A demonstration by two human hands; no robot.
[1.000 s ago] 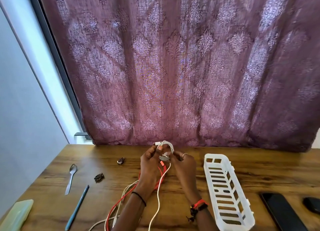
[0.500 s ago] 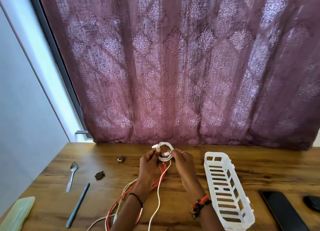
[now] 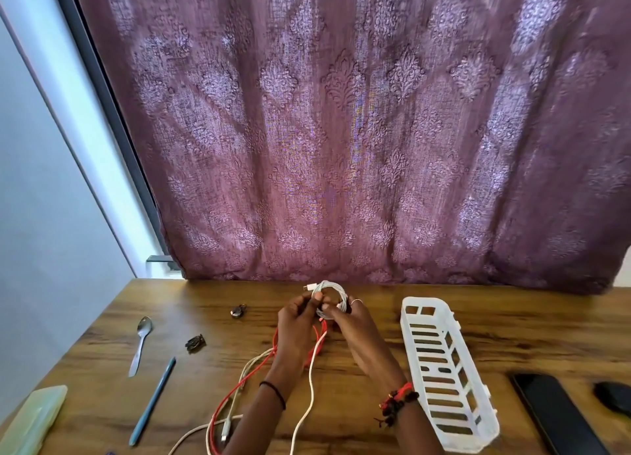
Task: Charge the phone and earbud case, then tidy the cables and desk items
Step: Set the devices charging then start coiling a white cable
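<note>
A white cable coil (image 3: 330,289) is held up over the middle of the wooden desk (image 3: 512,331). My left hand (image 3: 296,321) pinches its left side and my right hand (image 3: 355,321) grips its right side. A loose white tail (image 3: 309,386) hangs from the coil toward me. A red cable (image 3: 235,391) and another white cable (image 3: 251,365) lie tangled under my left forearm. A black phone (image 3: 556,417) lies face up at the right. A dark rounded earbud case (image 3: 614,396) sits beside it at the edge.
A white slotted plastic basket (image 3: 444,369) stands right of my hands. On the left lie a spoon (image 3: 140,343), a blue pen (image 3: 153,400), a pale green case (image 3: 32,420) and two small dark clips (image 3: 195,343) (image 3: 238,311). A purple curtain (image 3: 341,130) hangs behind the desk.
The coil has been wound tighter and both hands have closed in round it. The loose white tail has shortened slightly.
</note>
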